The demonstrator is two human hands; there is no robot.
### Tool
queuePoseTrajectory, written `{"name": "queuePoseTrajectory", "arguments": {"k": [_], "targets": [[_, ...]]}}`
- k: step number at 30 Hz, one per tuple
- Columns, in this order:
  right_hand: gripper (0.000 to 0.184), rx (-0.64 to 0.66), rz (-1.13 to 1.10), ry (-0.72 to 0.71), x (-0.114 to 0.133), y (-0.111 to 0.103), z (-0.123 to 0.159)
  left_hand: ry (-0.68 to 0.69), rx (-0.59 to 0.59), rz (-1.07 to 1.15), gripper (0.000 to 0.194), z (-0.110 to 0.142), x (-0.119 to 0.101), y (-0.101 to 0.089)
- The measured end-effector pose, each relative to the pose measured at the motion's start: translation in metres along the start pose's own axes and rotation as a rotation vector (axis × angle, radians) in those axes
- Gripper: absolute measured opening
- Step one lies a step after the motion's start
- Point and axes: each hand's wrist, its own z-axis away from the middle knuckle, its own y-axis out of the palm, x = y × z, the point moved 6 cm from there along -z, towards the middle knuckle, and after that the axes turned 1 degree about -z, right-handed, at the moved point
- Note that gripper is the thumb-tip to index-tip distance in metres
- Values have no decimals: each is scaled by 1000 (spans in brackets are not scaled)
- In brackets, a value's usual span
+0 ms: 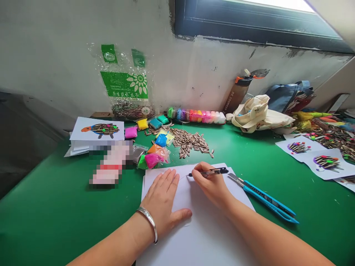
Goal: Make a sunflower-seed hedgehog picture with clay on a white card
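Observation:
A stack of white paper point(210, 229) lies on the green table point(55, 214) in front of me. My left hand point(163, 199), with a silver bangle at the wrist, rests flat on the sheet with fingers spread. My right hand point(209, 183) is closed around a black pen point(210, 171), whose tip touches the paper near its top edge. A faint curved line shows on the sheet by the tip.
Two blue utility knives point(263, 197) lie right of the paper. Sunflower seeds point(191, 142) and small clay packets point(154, 157) sit behind it, a seed bag point(127, 88) leans on the wall, a seed-turtle picture point(97, 129) lies at left, finished seed pictures point(324, 162) and bags point(257, 112) at right.

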Motion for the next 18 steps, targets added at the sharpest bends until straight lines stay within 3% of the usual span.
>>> {"name": "queuePoseTrajectory", "arguments": {"k": [18], "targets": [[20,-34,-29,45,-5,-9,7,-5,32,19,89,0,1,0]]}}
